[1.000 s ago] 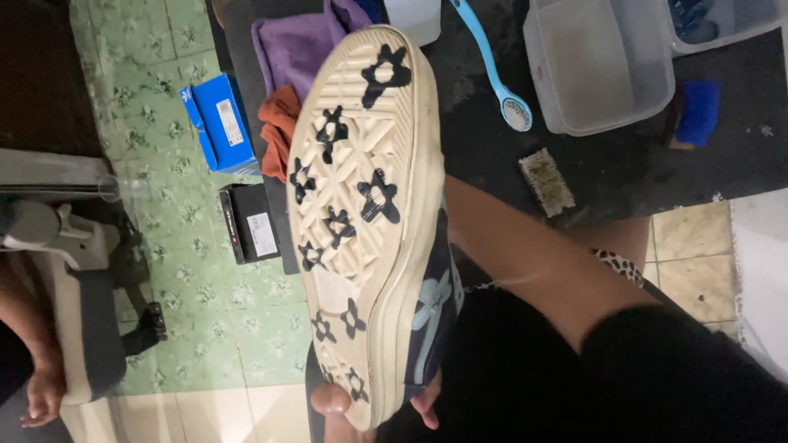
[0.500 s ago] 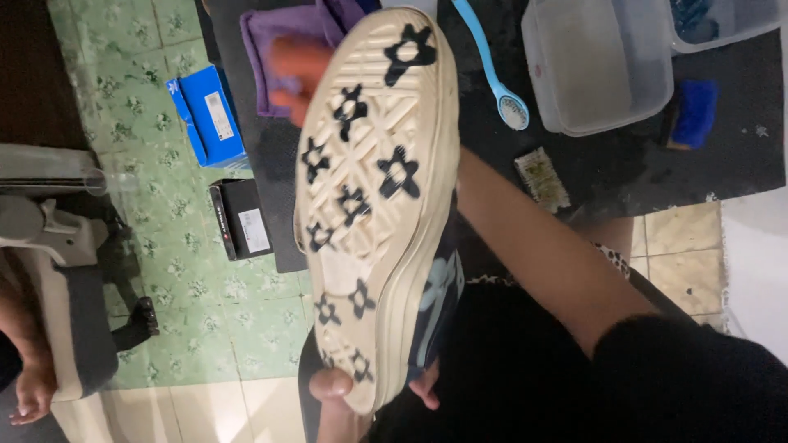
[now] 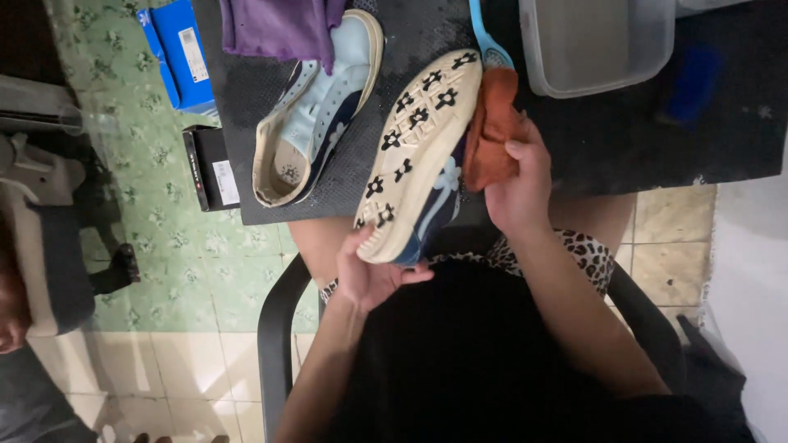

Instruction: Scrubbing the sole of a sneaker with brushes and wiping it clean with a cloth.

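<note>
I hold a navy sneaker sole-up; its cream sole carries black flower shapes. My left hand cups its heel end near my lap. My right hand grips an orange cloth pressed against the shoe's side. A second, matching sneaker lies on its side on the dark mat, opening toward me, partly under a purple cloth.
A clear plastic tub and a light blue brush handle lie on the mat. A blue box and a black box sit on the green tiled floor to the left. Chair arms flank my lap.
The shoe has dropped away from the camera and tilted right. My right hand has come round its side with the orange cloth. The second sneaker is now in sight.
</note>
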